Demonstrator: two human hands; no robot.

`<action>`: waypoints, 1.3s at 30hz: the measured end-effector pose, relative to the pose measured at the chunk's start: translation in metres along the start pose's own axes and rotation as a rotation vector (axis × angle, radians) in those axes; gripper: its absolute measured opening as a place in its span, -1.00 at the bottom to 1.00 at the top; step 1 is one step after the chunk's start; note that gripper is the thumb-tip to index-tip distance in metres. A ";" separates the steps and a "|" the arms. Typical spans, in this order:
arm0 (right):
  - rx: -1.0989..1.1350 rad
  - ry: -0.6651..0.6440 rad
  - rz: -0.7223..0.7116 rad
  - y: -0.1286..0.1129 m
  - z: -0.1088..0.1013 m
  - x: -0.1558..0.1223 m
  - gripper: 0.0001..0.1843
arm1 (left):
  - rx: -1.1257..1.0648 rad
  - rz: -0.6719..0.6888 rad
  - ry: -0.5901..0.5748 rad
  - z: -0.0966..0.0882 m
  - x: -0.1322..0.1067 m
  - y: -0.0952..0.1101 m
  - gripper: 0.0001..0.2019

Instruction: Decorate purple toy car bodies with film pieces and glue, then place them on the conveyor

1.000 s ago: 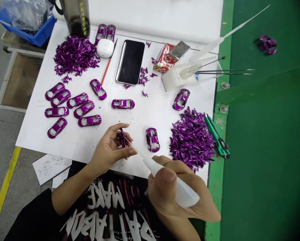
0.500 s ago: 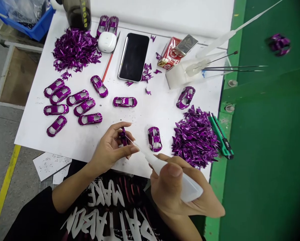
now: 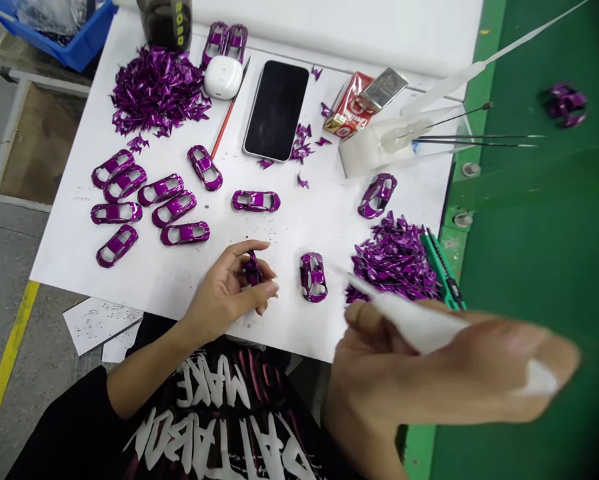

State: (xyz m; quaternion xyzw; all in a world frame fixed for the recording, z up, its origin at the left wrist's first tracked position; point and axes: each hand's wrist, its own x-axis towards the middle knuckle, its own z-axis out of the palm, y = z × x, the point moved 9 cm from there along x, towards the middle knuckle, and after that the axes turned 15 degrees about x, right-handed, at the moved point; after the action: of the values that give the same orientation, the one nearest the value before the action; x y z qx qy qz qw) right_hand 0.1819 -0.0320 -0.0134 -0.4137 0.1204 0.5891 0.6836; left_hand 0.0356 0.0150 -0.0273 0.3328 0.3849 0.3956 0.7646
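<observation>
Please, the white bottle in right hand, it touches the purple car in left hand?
Apart: the head view shows white sheet between the white bottle and the purple car.

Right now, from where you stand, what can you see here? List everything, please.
white sheet: 1, white, covering the table
car shells: 13, purple, lying on the sheet
held shell: 1, purple, in the left hand
scrap piles: 2, purple, on the sheet, back left and front right
phone: 1, black, back middle of the sheet
craft knife: 1, green, right edge of the sheet
bin: 1, blue, back left, off the sheet
mat: 1, green, right side
squeeze bottle: 1, white, blurred, in the right hand
left hand: 1, front middle, holding the shell
right hand: 1, front right, blurred
</observation>
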 end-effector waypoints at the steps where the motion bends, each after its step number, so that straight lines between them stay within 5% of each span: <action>1: -0.119 -0.046 -0.260 -0.029 0.015 0.006 -0.63 | -0.004 0.002 -0.006 0.000 0.000 0.000 -0.54; 3: -0.517 -0.159 -0.804 -0.073 0.055 0.006 -0.81 | -0.017 0.007 -0.008 0.000 -0.001 0.001 -0.57; 5: -0.933 -0.267 -1.084 -0.076 0.088 0.014 -0.73 | -0.029 0.014 -0.010 0.000 -0.001 0.001 -0.57; 8: -1.202 -0.369 -0.986 -0.058 0.096 0.051 -0.68 | -0.047 -0.005 -0.027 0.000 -0.002 0.000 -0.58; 10: -1.341 -0.322 -0.933 -0.057 0.091 0.059 -0.58 | -0.062 -0.036 -0.041 0.000 -0.002 -0.001 -0.59; 14: -1.841 -0.206 -1.015 -0.058 0.114 0.030 -0.51 | -0.087 -0.065 -0.071 -0.001 -0.003 0.000 -0.58; 17: -1.819 -0.598 -1.111 -0.015 0.176 -0.001 -0.62 | -0.117 -0.072 -0.087 -0.001 -0.002 0.000 -0.55; 20: -1.736 -1.016 -0.938 0.067 0.240 0.009 -0.87 | -0.130 -0.080 -0.091 0.000 0.001 -0.003 -0.52; 24: -2.025 -0.971 -0.846 0.158 0.292 0.066 -0.87 | -0.141 -0.070 -0.072 -0.002 0.007 -0.007 -0.44; 28: -2.143 -0.845 -0.811 0.191 0.297 0.094 -0.75 | -0.180 -0.063 -0.058 -0.003 0.011 -0.010 -0.34; 32: -2.086 -0.805 -0.798 0.185 0.292 0.097 -0.68 | -0.186 -0.054 -0.044 -0.004 0.010 -0.008 -0.36; 36: -1.967 -0.876 -0.826 0.150 0.285 0.067 -0.80 | -0.205 -0.050 -0.054 -0.003 0.005 -0.004 -0.40; 39: -1.671 -0.949 -0.906 0.092 0.262 0.016 -0.88 | -0.248 -0.040 -0.069 -0.003 0.002 -0.001 -0.45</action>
State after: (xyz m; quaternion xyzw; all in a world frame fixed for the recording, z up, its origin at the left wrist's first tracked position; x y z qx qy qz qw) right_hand 0.0184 0.1614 0.1019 -0.4860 -0.7669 0.2763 0.3152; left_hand 0.0344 0.0165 -0.0300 0.2414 0.3130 0.4133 0.8203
